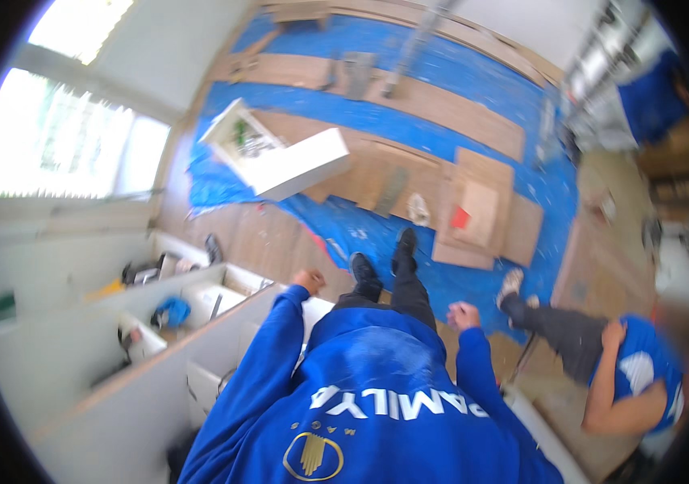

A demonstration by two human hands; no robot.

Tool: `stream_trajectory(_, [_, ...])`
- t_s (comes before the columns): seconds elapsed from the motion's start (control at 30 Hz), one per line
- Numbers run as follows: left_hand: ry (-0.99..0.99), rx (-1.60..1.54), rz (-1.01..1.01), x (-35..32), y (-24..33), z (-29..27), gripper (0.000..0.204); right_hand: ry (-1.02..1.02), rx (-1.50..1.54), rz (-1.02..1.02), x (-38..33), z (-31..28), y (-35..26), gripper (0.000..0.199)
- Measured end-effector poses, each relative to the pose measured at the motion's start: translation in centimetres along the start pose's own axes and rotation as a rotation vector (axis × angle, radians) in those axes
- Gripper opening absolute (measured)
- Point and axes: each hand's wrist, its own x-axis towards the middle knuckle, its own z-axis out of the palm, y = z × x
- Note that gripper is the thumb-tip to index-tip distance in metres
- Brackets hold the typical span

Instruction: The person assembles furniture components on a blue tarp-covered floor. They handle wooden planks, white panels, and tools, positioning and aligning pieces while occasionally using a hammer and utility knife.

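My left hand hangs by the end of a white cabinet carcass, its fingers curled in. I see no object in it, and I cannot tell whether it touches the cabinet. On the other side of my body, my right hand is raised in front of me with its fingers folded into a loose fist, no thing showing in it. Boards of cardboard or wood lie on the floor in front of it. Motion blurs both hands a little.
Blue sheeting covers much of the floor. A white open box-like unit lies on it, ahead to the left. A co-worker in a blue shirt sits or crouches at the right. A blue item lies inside the cabinet.
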Motion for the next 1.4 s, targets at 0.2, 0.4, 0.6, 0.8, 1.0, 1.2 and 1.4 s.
stream_trajectory(0.2, [-0.09,-0.1,-0.327,-6.1,-9.6,8.7,0.041,0.019,-0.115,0.212,-0.5,-2.7,6.2,0.021])
stream_trajectory(0.4, [0.163,-0.545,-0.257,-7.2,-4.9,7.7,0.02,-0.089,-0.626,-0.474,6.3,-5.1,8.6,0.022])
stream_trajectory(0.6, [0.475,-0.921,-0.049,-7.4,0.5,5.9,0.027,-0.311,-0.528,0.053,13.1,-3.8,-9.5,0.023])
stream_trajectory(0.8, [0.514,-0.956,-0.182,-9.6,0.3,13.8,0.024,-0.461,-0.21,-0.216,25.1,-6.4,-22.3,0.015])
stream_trajectory(1.0, [0.685,-1.018,-0.496,-14.2,0.6,27.0,0.02,-0.531,-0.591,0.062,32.0,-7.6,-24.4,0.013])
stream_trajectory(1.2, [0.764,-1.029,-0.602,-17.4,0.0,43.5,0.02,-0.512,-0.832,0.07,30.0,-2.2,-24.7,0.023])
stream_trajectory(1.4, [0.83,-1.341,-0.713,-17.8,4.6,42.3,0.021,-0.943,-1.371,-0.315,26.5,9.6,-28.1,0.024])
